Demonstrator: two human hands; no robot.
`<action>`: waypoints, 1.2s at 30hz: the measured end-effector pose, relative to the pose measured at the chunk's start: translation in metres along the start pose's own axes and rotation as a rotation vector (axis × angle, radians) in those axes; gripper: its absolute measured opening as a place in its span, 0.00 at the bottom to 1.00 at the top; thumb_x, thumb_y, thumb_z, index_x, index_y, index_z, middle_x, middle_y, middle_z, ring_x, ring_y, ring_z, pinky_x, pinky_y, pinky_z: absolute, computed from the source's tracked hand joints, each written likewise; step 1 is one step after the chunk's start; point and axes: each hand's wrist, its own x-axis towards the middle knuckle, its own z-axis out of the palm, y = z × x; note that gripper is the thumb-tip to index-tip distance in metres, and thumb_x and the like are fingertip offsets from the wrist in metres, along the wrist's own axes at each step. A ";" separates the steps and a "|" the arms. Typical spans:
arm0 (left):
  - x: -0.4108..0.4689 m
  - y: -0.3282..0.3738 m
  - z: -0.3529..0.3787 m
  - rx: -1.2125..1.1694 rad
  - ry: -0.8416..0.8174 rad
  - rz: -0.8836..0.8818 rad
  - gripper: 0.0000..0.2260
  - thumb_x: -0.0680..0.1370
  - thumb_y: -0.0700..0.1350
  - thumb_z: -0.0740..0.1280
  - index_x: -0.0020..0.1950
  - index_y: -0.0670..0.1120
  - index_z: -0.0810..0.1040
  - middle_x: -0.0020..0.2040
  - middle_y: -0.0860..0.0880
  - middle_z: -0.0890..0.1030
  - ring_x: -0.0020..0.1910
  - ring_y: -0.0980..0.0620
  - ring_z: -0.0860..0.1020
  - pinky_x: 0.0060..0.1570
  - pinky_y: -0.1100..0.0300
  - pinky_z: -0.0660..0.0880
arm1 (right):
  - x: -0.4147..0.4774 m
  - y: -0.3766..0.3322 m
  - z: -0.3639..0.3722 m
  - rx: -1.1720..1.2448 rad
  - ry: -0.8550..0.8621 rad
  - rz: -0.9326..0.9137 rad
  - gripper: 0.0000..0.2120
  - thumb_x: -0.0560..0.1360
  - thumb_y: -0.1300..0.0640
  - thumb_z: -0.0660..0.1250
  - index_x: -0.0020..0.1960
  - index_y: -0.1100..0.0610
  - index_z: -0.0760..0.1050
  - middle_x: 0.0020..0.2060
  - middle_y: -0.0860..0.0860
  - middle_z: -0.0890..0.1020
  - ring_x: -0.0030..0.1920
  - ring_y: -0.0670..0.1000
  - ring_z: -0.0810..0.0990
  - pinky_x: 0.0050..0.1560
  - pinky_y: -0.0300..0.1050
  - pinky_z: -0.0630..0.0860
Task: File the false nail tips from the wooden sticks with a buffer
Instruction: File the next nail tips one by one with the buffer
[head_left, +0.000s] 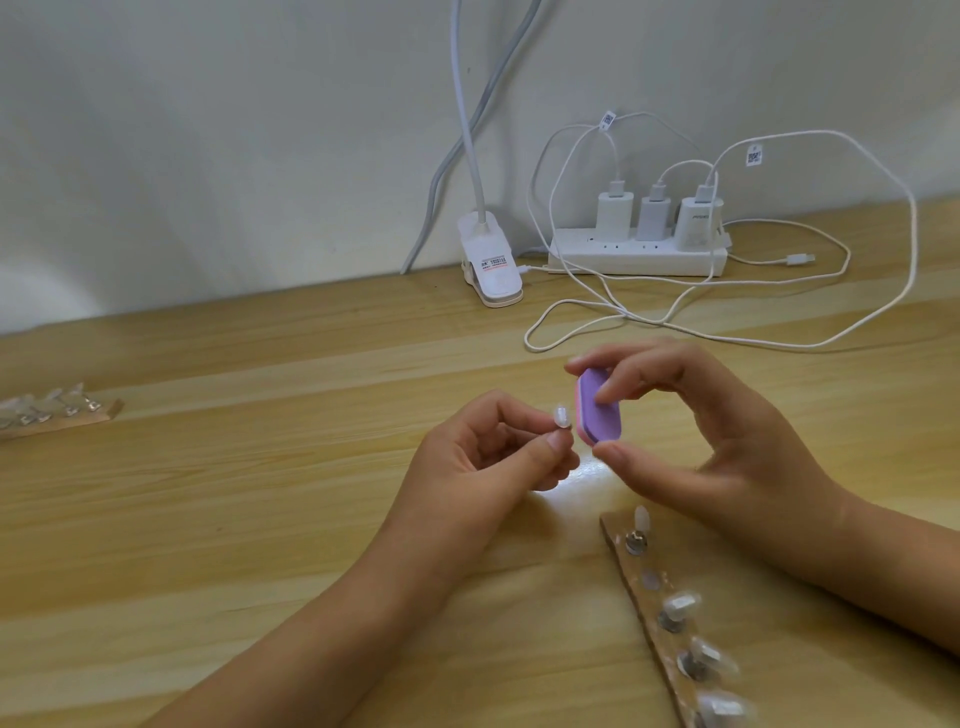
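Purple-and-pink foam buffer (756, 408) sits pinched in the right hand (727, 452), thumb under one end, fingers over the other, just beyond the far end of the wooden stick (644, 603). Left hand (483, 467), left of that stick end, pinches one clear nail tip (717, 417) by its small base btwn thumb & forefinger. The tip's edge is at the buffer's side, touching or nearly; can't tell which. Tip looks v. light, thin, stiff plastic, prob. slick & easy to flick away or crack, so hold it low at the base, not the free edge. Buffer seems soft-ish & grippy; take it by the ends. Four more tips stand along the stick.
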 end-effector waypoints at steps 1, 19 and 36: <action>0.000 0.000 0.000 0.002 -0.009 0.003 0.03 0.70 0.43 0.70 0.42 0.44 0.78 0.35 0.48 0.83 0.35 0.56 0.80 0.38 0.68 0.75 | -0.001 -0.001 0.001 -0.028 -0.018 -0.037 0.13 0.73 0.53 0.70 0.55 0.54 0.73 0.60 0.48 0.79 0.62 0.55 0.78 0.58 0.56 0.74; -0.001 0.000 0.000 0.061 -0.019 -0.037 0.09 0.74 0.38 0.70 0.37 0.49 0.79 0.35 0.47 0.84 0.35 0.56 0.81 0.38 0.68 0.75 | 0.004 0.005 -0.004 -0.079 0.025 0.041 0.15 0.73 0.53 0.73 0.58 0.54 0.76 0.60 0.47 0.80 0.62 0.50 0.77 0.59 0.46 0.72; -0.007 0.006 0.001 0.060 0.046 0.050 0.05 0.69 0.45 0.75 0.43 0.51 0.83 0.43 0.49 0.85 0.45 0.56 0.83 0.44 0.68 0.76 | 0.015 0.012 -0.009 0.510 0.083 0.538 0.10 0.72 0.48 0.69 0.52 0.47 0.80 0.55 0.50 0.85 0.55 0.45 0.82 0.52 0.40 0.76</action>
